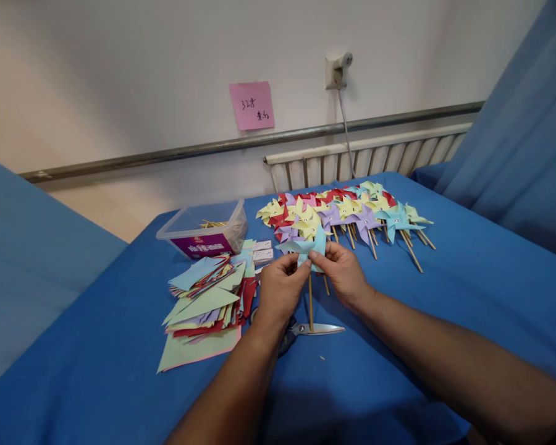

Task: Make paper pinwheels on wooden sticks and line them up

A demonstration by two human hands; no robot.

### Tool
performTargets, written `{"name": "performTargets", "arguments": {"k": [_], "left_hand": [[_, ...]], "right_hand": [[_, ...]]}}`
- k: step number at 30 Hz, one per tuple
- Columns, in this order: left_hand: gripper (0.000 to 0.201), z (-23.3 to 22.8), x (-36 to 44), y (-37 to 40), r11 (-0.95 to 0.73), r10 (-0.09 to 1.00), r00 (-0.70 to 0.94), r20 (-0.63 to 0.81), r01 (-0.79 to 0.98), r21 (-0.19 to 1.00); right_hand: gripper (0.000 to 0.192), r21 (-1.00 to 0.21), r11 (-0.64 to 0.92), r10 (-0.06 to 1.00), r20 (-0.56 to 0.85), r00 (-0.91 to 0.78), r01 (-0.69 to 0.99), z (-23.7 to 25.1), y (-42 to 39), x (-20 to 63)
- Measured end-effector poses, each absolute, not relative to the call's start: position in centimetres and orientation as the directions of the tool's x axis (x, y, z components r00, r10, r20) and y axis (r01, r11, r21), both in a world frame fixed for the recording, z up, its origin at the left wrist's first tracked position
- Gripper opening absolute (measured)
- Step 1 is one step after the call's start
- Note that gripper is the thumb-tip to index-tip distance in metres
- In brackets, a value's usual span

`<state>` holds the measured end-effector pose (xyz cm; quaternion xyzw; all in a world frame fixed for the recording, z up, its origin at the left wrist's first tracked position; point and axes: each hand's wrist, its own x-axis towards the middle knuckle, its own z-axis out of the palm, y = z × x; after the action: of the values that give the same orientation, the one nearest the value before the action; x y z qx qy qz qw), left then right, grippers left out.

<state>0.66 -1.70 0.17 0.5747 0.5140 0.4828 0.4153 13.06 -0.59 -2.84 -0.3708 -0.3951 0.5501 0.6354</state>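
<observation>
My left hand (280, 289) and my right hand (343, 271) meet over the blue table (398, 334), both pinching a light blue paper pinwheel (308, 246). Its wooden stick (311, 306) hangs down between my wrists. Behind my hands lies a heap of finished pinwheels (347, 213) in yellow, red, purple and blue, sticks pointing toward me. Scissors (312, 329) lie on the table just below my hands.
A stack of folded coloured paper pieces (208, 296) lies left of my hands. A clear plastic box (204, 232) with sticks stands behind it. Small white packets (262, 250) sit beside the box. A radiator (375, 157) and a pink note (251, 105) are on the wall.
</observation>
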Motion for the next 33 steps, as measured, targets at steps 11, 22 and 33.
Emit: {"name": "performTargets", "arguments": {"k": [11,22,33], "left_hand": [[0.026,0.24,0.68,-1.85,-0.155,0.987,-0.001,0.161,0.269,0.95],[0.028,0.69,0.89,-2.26,-0.183,0.982,0.013,0.189,0.319,0.93],[0.033,0.69,0.85,-1.88,0.126,0.991,0.082,-0.105,-0.305,0.944]], "right_hand": [[0.032,-0.919,0.128,0.99,0.093,0.11,-0.373,-2.5,-0.76,12.91],[0.032,-0.922,0.134,0.988,0.098,0.116,-0.364,-2.8,-0.69,12.84],[0.035,-0.881,0.067,0.998,0.06,0.03,-0.468,-3.01,-0.54,13.19]]}}
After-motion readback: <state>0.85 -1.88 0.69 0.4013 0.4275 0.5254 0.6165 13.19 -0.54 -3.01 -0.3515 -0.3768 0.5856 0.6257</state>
